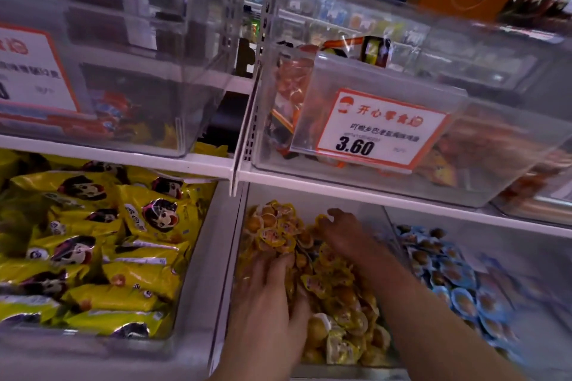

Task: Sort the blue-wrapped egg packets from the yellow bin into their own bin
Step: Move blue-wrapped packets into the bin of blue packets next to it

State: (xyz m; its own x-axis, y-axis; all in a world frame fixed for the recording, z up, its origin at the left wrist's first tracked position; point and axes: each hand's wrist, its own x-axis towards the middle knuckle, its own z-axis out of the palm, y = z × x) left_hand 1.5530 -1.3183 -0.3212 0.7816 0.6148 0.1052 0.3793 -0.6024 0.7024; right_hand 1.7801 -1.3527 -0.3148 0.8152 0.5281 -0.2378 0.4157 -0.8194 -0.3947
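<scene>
1. Both hands are in the yellow bin (376,219), lower centre of frame. The left hand (272,284) lies flat on the pile, fingers spread wide, pressing the yellow-wrapped egg packets (340,312) and gripping nothing visible.
2. The right hand (339,233), centre frame, reaches toward the back of the pile with fingers curled over packets. Cannot tell if it actually pinches one; fingertips are partly buried.
3. Blue-wrapped egg packets (455,281) already sit in the blue bin (510,226) at lower right, just beside the yellow bin. No blue packet is clearly visible among the yellow ones, so any strays are probably underneath.
4. Risk: digging with both hands could push yellow packets over the low divider into the blue bin and undo the sorting.
5. Risk: packets are small and slick, so a loose pinch may drop one between the bins or off the front edge.
6. Risk: motion blur at lower right, colours hard to read; a yellow packet could be grabbed by mistake.
7. Risk: hard pressing by the left hand may squash the eggs.
</scene>
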